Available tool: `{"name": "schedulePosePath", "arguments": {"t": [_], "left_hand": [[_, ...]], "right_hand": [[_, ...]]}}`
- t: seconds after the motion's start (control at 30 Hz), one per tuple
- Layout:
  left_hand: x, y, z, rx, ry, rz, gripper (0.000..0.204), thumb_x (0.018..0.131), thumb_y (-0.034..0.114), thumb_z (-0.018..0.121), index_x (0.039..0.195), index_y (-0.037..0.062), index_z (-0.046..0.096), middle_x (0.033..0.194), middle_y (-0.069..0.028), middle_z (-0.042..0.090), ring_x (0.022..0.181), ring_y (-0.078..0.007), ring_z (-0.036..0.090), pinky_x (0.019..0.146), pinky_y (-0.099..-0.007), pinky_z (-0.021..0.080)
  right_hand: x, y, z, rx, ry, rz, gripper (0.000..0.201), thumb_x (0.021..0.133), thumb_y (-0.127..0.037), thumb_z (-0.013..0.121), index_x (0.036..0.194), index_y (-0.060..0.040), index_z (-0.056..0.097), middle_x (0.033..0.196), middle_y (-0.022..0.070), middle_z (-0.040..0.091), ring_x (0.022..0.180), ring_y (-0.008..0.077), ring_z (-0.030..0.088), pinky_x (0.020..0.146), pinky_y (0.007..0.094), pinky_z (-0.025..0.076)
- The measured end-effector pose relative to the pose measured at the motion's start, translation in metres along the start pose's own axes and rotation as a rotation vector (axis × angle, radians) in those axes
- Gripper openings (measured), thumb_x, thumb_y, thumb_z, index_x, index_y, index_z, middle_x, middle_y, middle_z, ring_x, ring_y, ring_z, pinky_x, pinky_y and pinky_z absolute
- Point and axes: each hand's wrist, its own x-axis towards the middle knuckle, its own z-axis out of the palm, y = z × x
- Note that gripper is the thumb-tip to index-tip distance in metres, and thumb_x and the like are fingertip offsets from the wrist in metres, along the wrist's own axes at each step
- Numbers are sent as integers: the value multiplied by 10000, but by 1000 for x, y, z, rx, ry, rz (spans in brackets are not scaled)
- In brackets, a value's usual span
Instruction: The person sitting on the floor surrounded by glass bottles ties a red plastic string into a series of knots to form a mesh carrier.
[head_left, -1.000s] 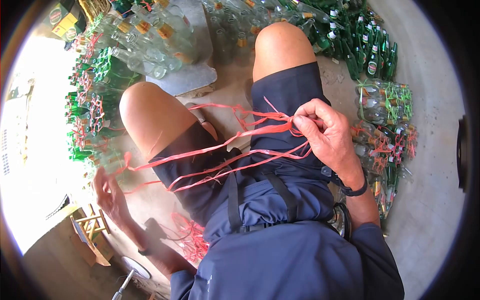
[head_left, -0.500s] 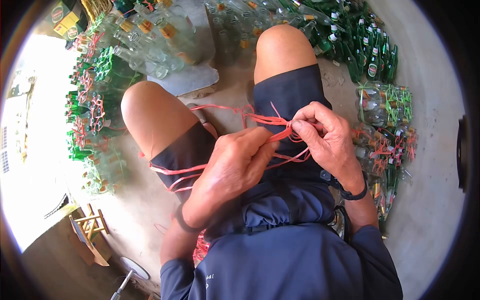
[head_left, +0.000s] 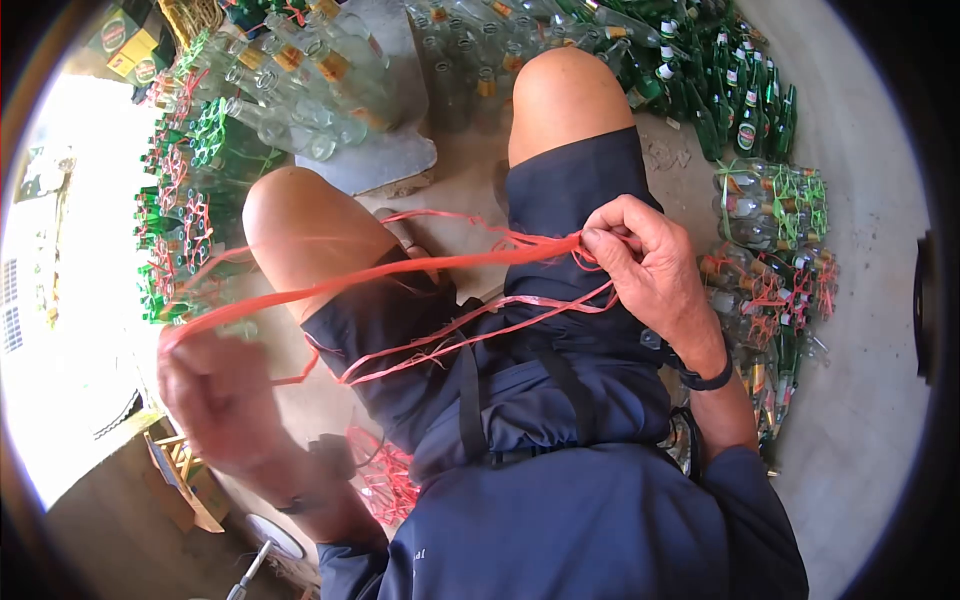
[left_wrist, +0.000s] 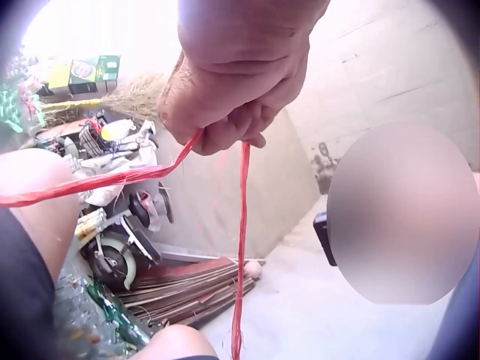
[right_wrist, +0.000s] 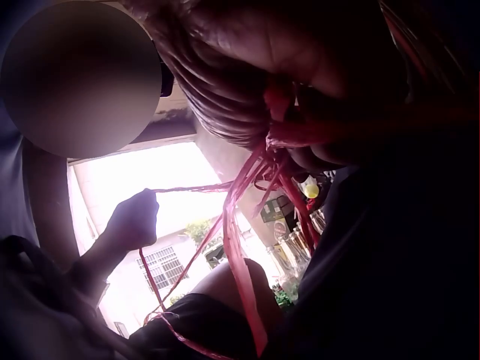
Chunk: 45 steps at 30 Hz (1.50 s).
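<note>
Red plastic twine (head_left: 400,267) stretches across the lap in several strands. My right hand (head_left: 650,265), over the right thigh, pinches gathered strands between thumb and fingers; in the right wrist view the loose bundle (right_wrist: 244,277) hangs below them. Far out to the left, my left hand (head_left: 220,390) is blurred in the head view. The left wrist view shows its fingers (left_wrist: 225,127) curled round one strand, which runs off to the left side and also hangs down. Slacker loops (head_left: 440,345) of twine lie over the left thigh.
Clear bottles (head_left: 330,90) stand on a grey board (head_left: 400,165) ahead. Green bottles (head_left: 740,100) crowd the front right, tied bundles (head_left: 770,205) lie along the right, and more bundles (head_left: 180,210) line the left. A red twine heap (head_left: 385,480) lies on the floor by the left hip.
The left hand came in from the far left to beside the right hand, then swung back out left, drawing a strand out long. The right hand has stayed nearly in place, still pinching the twine.
</note>
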Motion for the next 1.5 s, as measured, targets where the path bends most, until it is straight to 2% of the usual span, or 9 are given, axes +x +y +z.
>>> {"name": "schedulePosePath", "arguments": {"t": [0.27,0.43,0.47,0.5,0.63,0.73,0.9,1.0,1.5], "left_hand": [[5,50,-81,-166,113,218,189,1099,103,436,1162,-38,543,722,29,340,539,-62,244,500,-263,208],[23,-9,16,195,593,268,455,1084,174,500,1481,-37,432,982,-66,642,571,-22,298,476,-199,257],[17,-28,21,251,307,166,451,1080,182,508,1478,-25,470,1153,-108,686,596,-3,333,507,-168,286],[13,-50,62,571,367,70,447,1064,193,531,1453,-27,511,1305,-151,662,638,5,394,577,-160,352],[8,-96,96,586,-269,-301,537,930,-40,627,1454,-37,509,1355,-175,635,882,-91,632,794,-225,506],[12,-125,104,831,-487,-290,422,957,47,710,1356,0,581,929,-45,667,728,-45,562,642,-252,471],[6,-142,88,903,-457,-303,157,1007,129,688,1050,-21,709,719,-10,580,677,-41,495,602,-243,427],[7,-122,81,826,-313,-397,174,1023,130,668,986,-33,715,747,31,577,694,-36,467,596,-238,403],[12,-14,-58,558,528,48,179,1048,185,625,952,55,700,686,75,471,566,1,340,489,-209,230]], "right_hand": [[0,-5,-1,33,-10,44,39,970,27,647,941,34,621,844,57,656,779,90,655,691,265,552],[2,-10,6,7,-37,44,41,962,29,656,938,35,624,850,67,666,771,99,661,686,269,554],[2,-11,8,-2,-46,36,42,959,28,661,938,35,626,850,70,668,767,101,662,683,268,554],[1,-12,9,-10,-55,31,43,957,27,666,938,35,627,849,72,671,763,102,663,681,268,555],[0,-16,15,-23,-50,16,42,956,26,667,937,35,631,840,76,673,750,101,663,670,269,555],[-3,-15,17,33,-51,37,36,958,27,662,940,38,633,835,77,675,737,99,662,660,269,554],[-3,-11,14,24,-40,26,29,967,32,646,945,43,632,839,71,672,744,88,656,662,264,552],[-3,-8,9,29,-24,20,38,976,23,645,950,43,627,829,58,662,752,82,650,675,253,548],[-6,-4,-12,31,29,95,53,1003,-16,644,992,36,645,856,16,683,789,32,615,689,213,523]]}}
